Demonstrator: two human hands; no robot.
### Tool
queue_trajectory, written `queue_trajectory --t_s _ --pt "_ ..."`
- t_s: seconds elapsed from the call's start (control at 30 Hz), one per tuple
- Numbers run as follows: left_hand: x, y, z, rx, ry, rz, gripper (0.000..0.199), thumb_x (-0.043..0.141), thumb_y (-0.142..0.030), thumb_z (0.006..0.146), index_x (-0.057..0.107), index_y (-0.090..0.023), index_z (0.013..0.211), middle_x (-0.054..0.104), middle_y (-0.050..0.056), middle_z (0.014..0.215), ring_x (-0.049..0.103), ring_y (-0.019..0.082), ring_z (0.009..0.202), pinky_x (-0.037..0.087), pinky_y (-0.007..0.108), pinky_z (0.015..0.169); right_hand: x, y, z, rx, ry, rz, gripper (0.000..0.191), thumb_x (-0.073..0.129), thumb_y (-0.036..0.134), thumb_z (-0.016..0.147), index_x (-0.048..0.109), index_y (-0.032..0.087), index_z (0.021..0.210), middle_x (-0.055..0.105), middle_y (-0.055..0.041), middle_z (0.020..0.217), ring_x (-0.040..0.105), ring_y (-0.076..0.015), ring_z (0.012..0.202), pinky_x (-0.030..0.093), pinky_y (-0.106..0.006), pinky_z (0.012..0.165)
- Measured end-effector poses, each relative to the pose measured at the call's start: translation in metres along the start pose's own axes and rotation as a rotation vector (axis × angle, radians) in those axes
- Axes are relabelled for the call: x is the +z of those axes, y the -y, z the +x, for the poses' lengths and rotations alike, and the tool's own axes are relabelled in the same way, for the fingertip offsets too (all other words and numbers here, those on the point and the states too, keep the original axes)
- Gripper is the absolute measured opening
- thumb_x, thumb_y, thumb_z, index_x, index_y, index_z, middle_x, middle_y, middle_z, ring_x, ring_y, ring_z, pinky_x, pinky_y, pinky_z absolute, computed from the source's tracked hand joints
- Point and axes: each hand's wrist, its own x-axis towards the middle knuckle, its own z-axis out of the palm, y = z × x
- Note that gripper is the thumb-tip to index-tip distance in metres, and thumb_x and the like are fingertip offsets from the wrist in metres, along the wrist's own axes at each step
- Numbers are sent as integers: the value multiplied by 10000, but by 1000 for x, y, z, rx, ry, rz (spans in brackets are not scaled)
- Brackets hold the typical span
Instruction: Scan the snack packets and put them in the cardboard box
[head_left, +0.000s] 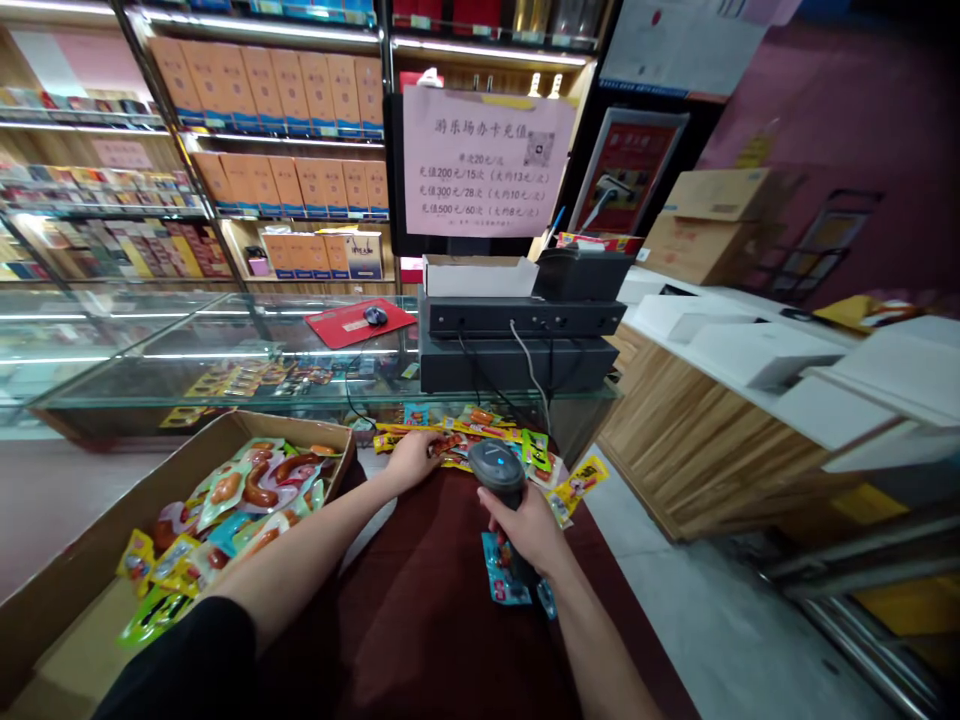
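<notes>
My right hand [531, 528] is wrapped round the grip of a dark grey barcode scanner [496, 462], its head pointing away over the table. Under that hand lies a blue snack packet [504, 575]. My left hand [412, 460] reaches to the far edge of the brown-red tablecloth [420, 610], its fingers closed on a small reddish-brown snack packet [448, 444]. Around it lies a row of snack packets, among them a yellow packet [388, 440] and a green packet [535, 450]. Right of the scanner is another yellow packet [581, 482].
At left a cardboard box [341, 445] holds several sealed sausages and snacks. Beyond the table stands a glass counter [225, 385] with a red mouse pad [337, 325], a mouse [375, 316] and a black cash drawer [517, 365]. A wooden cabinet [675, 430] stands at right.
</notes>
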Motion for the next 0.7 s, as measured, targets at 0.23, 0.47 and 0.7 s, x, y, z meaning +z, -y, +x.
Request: queue_trajectory --t_s 0.23,0.47,0.7 --pt "-12 0 4 -29 22 -215 238 631 -268 753 736 -159 936 709 35 779 627 176 712 461 251 661 0 1 -2 -48 -45 -6 373 634 539 763 637 195 906 638 -7 518 588 -176 411 453 -274 422" --pt "-43 2 -1 -371 52 -878 471 821 -473 568 716 -134 876 713 55 805 619 145 672 490 250 605 4 14 -11 -52 -36 1 345 640 515 760 607 204 906 623 14 511 569 -167 393 434 -265 399" --pt "-52 3 -1 -501 62 -1078 492 886 -424 466 682 -130 804 699 53 797 619 125 684 511 248 623 13 27 -18 -68 -25 -47 311 640 496 766 559 203 829 614 29 496 579 -155 409 445 -249 428"
